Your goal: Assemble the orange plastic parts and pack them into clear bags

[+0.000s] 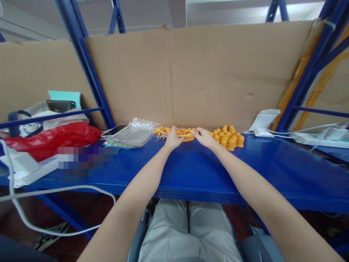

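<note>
Both my arms reach to the back of the blue table, where small orange plastic pieces (163, 130) lie in a pile with thin metal keychain-like bits among them. My left hand (173, 139) is closed at the pile's middle, its fingertips on an orange plastic piece (187, 135). My right hand (204, 137) comes in from the other side, thumb and fingers pinched at that piece's right end. The piece's exact shape is partly hidden by my fingers. Just right of my right hand stand several orange cup-shaped parts (231, 141) in a cluster.
Left of the pile lie a clear plastic bag (131, 135) and a phone-like device (116, 131). A red bag (62, 138) and a white power strip (40, 169) sit farther left. A white charger with cables (264, 122) stands at right. Cardboard (207, 72) walls the back.
</note>
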